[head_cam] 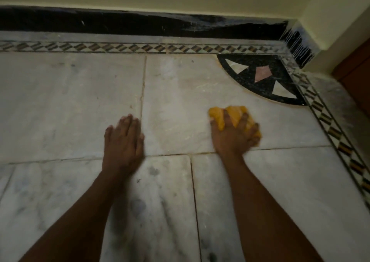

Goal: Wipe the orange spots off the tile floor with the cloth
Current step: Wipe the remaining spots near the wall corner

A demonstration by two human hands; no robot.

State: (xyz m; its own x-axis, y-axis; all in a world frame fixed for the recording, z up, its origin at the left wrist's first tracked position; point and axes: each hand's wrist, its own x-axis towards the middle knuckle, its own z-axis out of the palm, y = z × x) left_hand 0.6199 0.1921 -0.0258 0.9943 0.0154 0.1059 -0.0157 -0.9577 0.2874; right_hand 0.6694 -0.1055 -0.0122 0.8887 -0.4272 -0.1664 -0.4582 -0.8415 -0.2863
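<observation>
A bunched yellow-orange cloth (233,115) lies on the pale marble tile floor (180,105), right of centre. My right hand (235,134) presses down on it with fingers spread and curled over the bundle, gripping it. My left hand (123,137) lies flat on the floor to the left, fingers straight and together, holding nothing. Faint orange-brown staining shows along the tile joints (202,153) near my right wrist. No distinct orange spots stand out on the dim tiles.
A black inlaid quarter-circle corner motif (262,79) lies beyond the cloth. Patterned border strips (140,47) run along the far wall and the right side. Black skirting (120,21) meets a cream wall. A brown wooden door or panel (356,77) stands at right.
</observation>
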